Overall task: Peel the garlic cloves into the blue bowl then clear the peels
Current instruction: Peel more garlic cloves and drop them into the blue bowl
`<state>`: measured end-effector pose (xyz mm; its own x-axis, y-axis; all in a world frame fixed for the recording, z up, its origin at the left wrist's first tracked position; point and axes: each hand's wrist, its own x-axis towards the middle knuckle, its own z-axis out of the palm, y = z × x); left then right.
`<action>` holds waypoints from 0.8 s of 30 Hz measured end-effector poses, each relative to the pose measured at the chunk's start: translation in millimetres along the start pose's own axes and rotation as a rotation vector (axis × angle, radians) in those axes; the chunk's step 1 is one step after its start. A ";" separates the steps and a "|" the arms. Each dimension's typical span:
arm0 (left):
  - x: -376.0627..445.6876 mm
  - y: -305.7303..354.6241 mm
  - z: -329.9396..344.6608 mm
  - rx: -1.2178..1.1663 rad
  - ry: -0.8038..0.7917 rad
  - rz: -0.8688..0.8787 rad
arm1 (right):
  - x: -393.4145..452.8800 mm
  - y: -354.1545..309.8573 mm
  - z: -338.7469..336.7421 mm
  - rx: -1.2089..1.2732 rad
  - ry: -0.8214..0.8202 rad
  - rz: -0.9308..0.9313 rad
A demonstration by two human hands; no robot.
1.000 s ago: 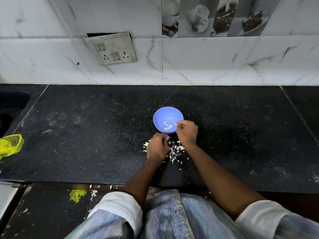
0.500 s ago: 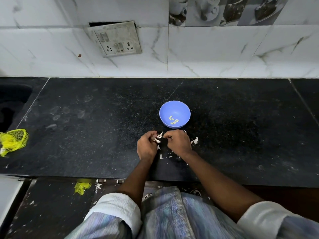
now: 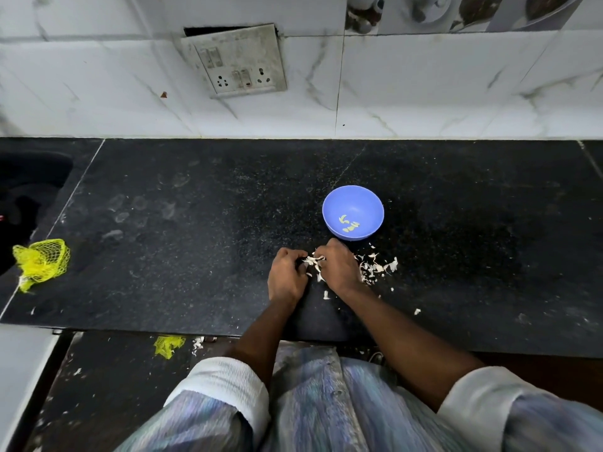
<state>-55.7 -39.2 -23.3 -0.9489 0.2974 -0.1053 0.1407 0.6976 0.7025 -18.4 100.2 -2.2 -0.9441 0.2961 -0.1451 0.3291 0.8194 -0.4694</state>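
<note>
Both hands meet knuckle to knuckle on the black counter point(image 3: 195, 256), left hand point(image 3: 287, 277) and right hand point(image 3: 339, 269) each curled, pinching white garlic peels point(image 3: 313, 261) between them. Just beyond the right hand sits the blue bowl point(image 3: 368, 203) holding peeled cloves point(image 3: 349, 225). More loose peel scraps point(image 3: 375, 267) lie right of that hand.

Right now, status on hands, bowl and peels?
Left hand and right hand both curled on garlic peels. Blue bowl holds a few cloves. Loose peels scattered right; nothing blocking.
</note>
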 end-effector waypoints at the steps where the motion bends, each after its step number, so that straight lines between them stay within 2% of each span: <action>1: 2.0 1.6 1.3 0.028 -0.012 0.004 | -0.3 0.3 1.4 -0.003 0.001 -0.002; 5: 7.2 9.2 5.2 0.116 -0.016 -0.013 | 1.4 3.7 4.7 -0.002 0.002 0.007; 11: 12.5 10.2 9.8 0.042 -0.001 -0.034 | 5.3 14.9 11.7 0.082 0.021 0.013; 15: 13.7 13.4 5.9 -0.005 0.089 -0.034 | 4.3 18.0 9.3 0.196 0.067 -0.020; 19: 11.0 24.8 3.8 -0.037 0.124 0.015 | 3.4 16.0 -2.4 0.405 0.097 0.048; 24: 1.3 36.9 10.1 -0.059 0.118 0.078 | -3.7 20.1 -13.4 0.810 0.022 0.217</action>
<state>-48.8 -6.4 -4.6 -0.9629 0.2680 0.0328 0.2021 0.6347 0.7459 -8.0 122.1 0.5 -0.8580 0.4231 -0.2911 0.3791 0.1392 -0.9148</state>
